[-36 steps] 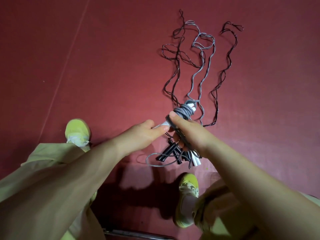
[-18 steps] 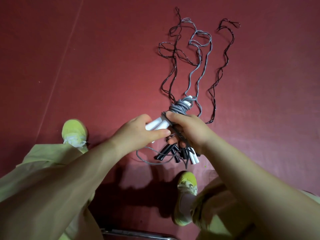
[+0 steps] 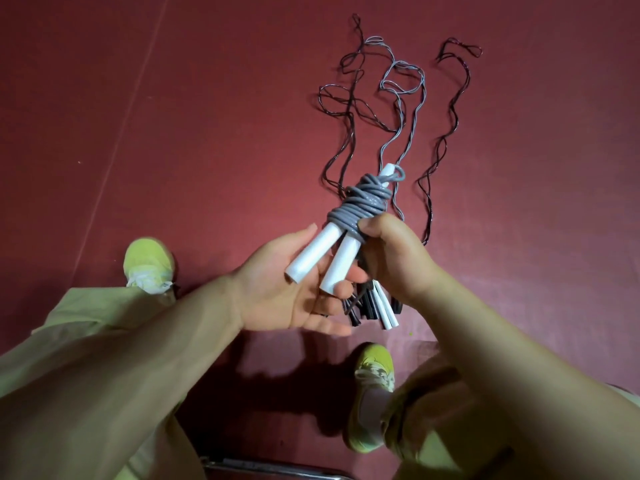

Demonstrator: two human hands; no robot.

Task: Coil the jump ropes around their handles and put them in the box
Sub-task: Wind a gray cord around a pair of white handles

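A grey jump rope (image 3: 362,206) is coiled around its two white handles (image 3: 311,254). My right hand (image 3: 398,261) grips the bundle at the coil's lower end. My left hand (image 3: 277,299) lies palm up with straight fingers under the free ends of the two handles. Below my hands, a cluster of black and white handles (image 3: 379,308) lies on the red floor. From it, loose black ropes (image 3: 348,109) and a thin grey rope (image 3: 405,109) trail away in wavy lines. No box is in view.
My yellow-green shoes (image 3: 147,261) (image 3: 374,393) stand on the red floor either side of the handle cluster. Another black rope (image 3: 446,133) runs on the right. A metal bar (image 3: 270,467) shows at the bottom edge.
The wrapped bundle has risen and tilted, so its white handles point toward me. My left hand has opened from a pinch to a flat palm beneath them. The loose grey tail is gone.
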